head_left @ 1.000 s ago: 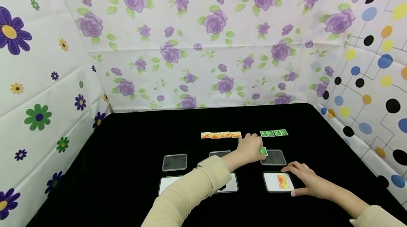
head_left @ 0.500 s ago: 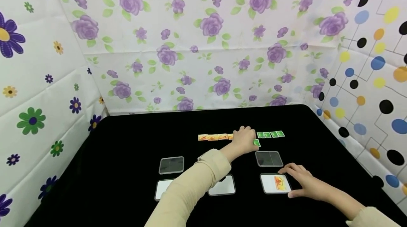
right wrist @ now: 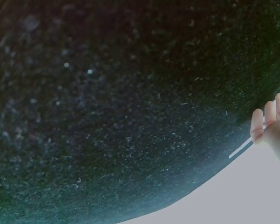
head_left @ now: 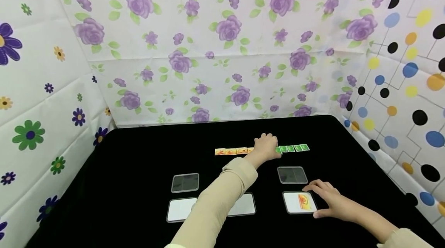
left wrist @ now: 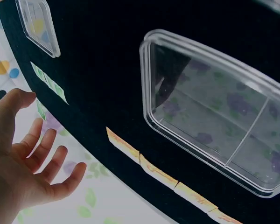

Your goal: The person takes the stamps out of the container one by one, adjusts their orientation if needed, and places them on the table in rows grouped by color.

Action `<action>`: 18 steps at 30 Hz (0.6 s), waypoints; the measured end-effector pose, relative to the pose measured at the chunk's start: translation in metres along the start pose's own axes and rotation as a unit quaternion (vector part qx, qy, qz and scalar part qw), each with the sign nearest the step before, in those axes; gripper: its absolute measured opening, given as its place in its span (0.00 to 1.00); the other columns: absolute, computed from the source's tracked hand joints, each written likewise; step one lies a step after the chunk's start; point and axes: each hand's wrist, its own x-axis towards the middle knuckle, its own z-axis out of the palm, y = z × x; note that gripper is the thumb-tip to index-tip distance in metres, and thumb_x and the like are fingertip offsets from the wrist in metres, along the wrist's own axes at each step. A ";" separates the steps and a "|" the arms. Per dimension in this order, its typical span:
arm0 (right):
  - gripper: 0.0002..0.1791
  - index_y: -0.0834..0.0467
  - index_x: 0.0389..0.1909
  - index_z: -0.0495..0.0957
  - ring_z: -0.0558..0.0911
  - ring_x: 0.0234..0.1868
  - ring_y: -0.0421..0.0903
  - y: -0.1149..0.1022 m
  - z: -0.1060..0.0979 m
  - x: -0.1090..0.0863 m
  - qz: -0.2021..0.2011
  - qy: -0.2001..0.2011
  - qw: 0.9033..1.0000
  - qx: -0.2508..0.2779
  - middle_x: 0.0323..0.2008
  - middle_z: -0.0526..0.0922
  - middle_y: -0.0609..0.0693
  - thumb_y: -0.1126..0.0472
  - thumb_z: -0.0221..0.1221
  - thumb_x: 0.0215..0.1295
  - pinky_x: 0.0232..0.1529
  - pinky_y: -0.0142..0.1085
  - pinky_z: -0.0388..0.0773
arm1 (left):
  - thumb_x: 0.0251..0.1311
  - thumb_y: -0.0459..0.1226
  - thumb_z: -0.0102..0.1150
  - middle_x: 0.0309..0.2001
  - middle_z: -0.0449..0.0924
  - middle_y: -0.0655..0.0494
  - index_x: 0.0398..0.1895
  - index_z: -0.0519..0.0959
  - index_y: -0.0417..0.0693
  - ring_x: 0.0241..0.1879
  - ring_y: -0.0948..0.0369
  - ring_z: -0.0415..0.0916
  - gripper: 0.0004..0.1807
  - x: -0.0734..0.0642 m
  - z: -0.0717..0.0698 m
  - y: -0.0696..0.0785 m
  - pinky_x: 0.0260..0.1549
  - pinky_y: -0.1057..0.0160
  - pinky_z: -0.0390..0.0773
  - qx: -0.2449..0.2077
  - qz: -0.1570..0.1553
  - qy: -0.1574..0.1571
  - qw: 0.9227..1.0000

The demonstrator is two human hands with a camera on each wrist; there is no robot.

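My left hand (head_left: 265, 147) pinches a small green card (left wrist: 40, 111) between thumb and index finger, at the left end of a row of green cards (head_left: 290, 148); the other fingers are spread and loosely bent. Left of that hand lies a row of orange-yellow cards (head_left: 231, 151), its right end hidden by the hand. My right hand (head_left: 335, 200) holds the right side of a shallow clear case (head_left: 291, 203), index finger at the far edge and thumb by the near corner. On the case's white surface lies an orange-yellow card (head_left: 304, 202). The right wrist view shows only some fingers.
A clear divided case (head_left: 292, 175) stands behind the white-bottomed one. Another clear case (head_left: 185, 183) is further left, with a white-bottomed case (head_left: 180, 209) in front. The left sleeve (head_left: 217, 201) partly covers a middle white-bottomed case (head_left: 244, 204). Patterned cloth walls surround the black table (head_left: 139, 163).
My left hand has carried the green card away from above the clear divided case, back to the left end of the green row. My right hand stays at its case. The view shifts slightly.
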 end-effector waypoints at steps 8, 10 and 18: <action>0.39 0.56 0.56 0.70 0.70 0.49 0.56 0.001 -0.002 -0.001 0.005 0.005 1.000 -0.004 0.52 0.70 0.54 0.40 0.66 0.45 0.43 0.56 0.71 | 0.54 0.52 0.64 0.43 0.75 0.61 0.36 0.78 0.57 0.48 0.58 0.70 0.13 0.020 0.003 -0.006 0.51 0.50 0.72 0.007 0.010 -0.010 1.000; 0.39 0.56 0.56 0.70 0.70 0.49 0.56 0.000 -0.001 -0.001 0.005 0.003 1.000 -0.001 0.52 0.70 0.55 0.40 0.66 0.45 0.43 0.57 0.71 | 0.54 0.52 0.64 0.43 0.75 0.61 0.35 0.78 0.57 0.48 0.58 0.70 0.13 0.024 0.004 -0.007 0.51 0.50 0.72 0.017 0.006 -0.009 1.000; 0.38 0.56 0.56 0.69 0.70 0.51 0.59 -0.002 0.001 -0.001 0.012 0.000 1.000 0.012 0.53 0.70 0.56 0.41 0.67 0.45 0.42 0.58 0.71 | 0.53 0.52 0.65 0.43 0.75 0.61 0.32 0.78 0.56 0.47 0.59 0.70 0.13 0.034 0.010 -0.012 0.48 0.52 0.73 0.037 -0.004 -0.020 0.999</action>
